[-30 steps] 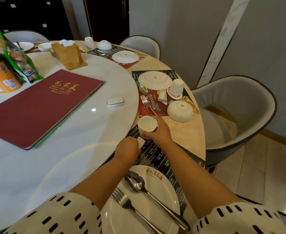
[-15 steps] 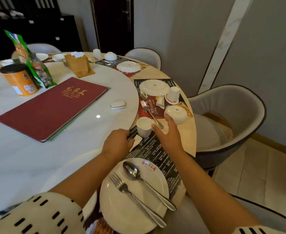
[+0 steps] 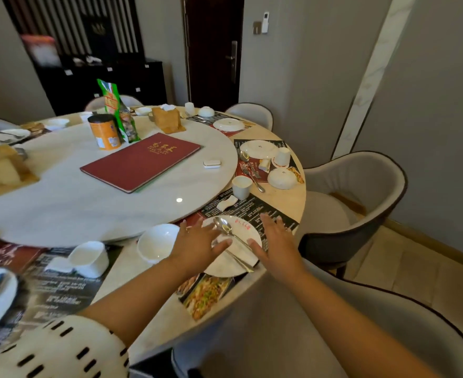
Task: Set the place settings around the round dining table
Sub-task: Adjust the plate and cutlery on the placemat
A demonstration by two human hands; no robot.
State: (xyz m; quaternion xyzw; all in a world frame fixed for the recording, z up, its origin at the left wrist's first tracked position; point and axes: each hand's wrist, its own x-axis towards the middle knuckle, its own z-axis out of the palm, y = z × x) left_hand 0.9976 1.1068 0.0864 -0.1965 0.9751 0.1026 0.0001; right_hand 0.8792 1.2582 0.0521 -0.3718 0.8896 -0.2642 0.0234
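Here, a round dining table (image 3: 282, 203) with a beige rim carries a large white turntable (image 3: 88, 205) in its middle. On the turntable lie a red menu (image 3: 143, 160), an orange can (image 3: 104, 131), a green snack bag (image 3: 114, 110), a wooden napkin holder (image 3: 167, 120) and a small white box (image 3: 212, 163) near its right edge. Grey padded chairs (image 3: 361, 192) stand round the table. Behind it are grey walls, a dark door (image 3: 214, 50) and a black cabinet (image 3: 102, 80).

At the table's near right edge a dark placemat (image 3: 252, 210) holds a white plate (image 3: 224, 266), and a spoon (image 3: 223, 227) lies slantwise across the plate. A white cup (image 3: 241, 186) stands upright at the mat's far edge, close to the turntable's rim, with a small white rest (image 3: 227, 204) just beside it. A white bowl (image 3: 156, 242) sits to the left of the plate, off the mat. Further along the right edge another setting shows a plate (image 3: 259, 148) and an upturned bowl (image 3: 282, 179).

Both arms reach forward over the edge. The left hand (image 3: 197, 244) is spread wide over the left half of the plate, palm down, grasping nothing. The right hand (image 3: 276, 241) lies flat with straight fingers at the plate's right rim, above the mat, also empty. Whether either palm touches the plate cannot be told.
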